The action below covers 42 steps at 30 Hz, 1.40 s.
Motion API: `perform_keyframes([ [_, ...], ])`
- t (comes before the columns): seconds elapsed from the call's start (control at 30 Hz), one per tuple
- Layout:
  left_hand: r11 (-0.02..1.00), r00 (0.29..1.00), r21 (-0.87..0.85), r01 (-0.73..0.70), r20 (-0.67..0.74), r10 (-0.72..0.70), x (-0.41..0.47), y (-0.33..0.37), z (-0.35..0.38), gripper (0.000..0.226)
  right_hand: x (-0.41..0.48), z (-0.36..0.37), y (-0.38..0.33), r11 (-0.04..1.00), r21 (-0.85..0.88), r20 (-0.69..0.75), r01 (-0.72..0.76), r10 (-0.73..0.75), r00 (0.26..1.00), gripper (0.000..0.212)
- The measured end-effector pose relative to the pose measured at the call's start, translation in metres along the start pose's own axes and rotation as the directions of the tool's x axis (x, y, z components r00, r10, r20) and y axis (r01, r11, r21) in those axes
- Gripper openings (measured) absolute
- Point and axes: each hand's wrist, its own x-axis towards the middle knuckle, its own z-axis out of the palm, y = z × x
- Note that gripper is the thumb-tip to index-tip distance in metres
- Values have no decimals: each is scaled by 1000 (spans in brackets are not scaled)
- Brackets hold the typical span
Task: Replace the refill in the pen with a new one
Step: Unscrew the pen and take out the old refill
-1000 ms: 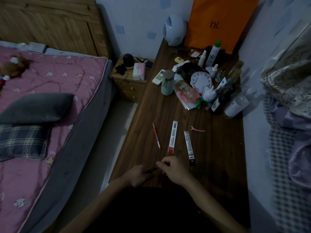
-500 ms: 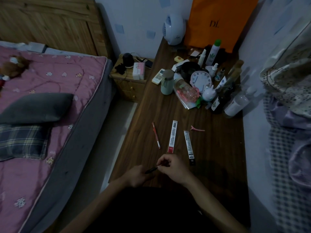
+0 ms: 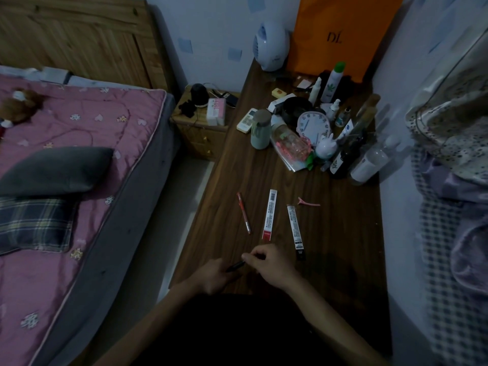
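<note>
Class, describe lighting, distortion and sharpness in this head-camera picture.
Head view: dim, bluish light; the dark pen held by the left hand and right hand blends into the shadowed desk; wide-angle lens bows straight edges near the borders; no glare, little blur.

Slim black pen (image 3: 235, 266): gripped at its near end by the left hand (image 3: 214, 276), far end pinched by the right hand (image 3: 269, 265). Beyond, flat on the dark wooden desk (image 3: 338, 233), lying apart: thin red pen (image 3: 243, 213), white red-ended refill packet (image 3: 270, 214), narrower black-ended refill packet (image 3: 295, 228).
</note>
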Motion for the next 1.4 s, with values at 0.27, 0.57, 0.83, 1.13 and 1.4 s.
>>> perform_keyframes([
  [0.27,999,999,-26,-31,-28,31,2,-3,2,37,-1,0,0,998,57,26,17,-18,999,8],
  [0.57,999,998,30,-32,-51,34,4,-5,3,44,-1,-7,7,982,180,-24,51,-47,999,11],
  [0.83,999,992,27,-22,-127,25,3,-9,10,43,-10,-20,24,969,244,-182,24,21,983,20],
  [1.13,997,983,-2,84,-164,-83,15,-21,29,55,-15,-18,85,964,-19,-360,-265,241,901,22],
  [1.4,992,981,-46,116,-149,-121,25,-21,44,43,-12,-4,110,922,-121,-338,-367,310,889,10],
])
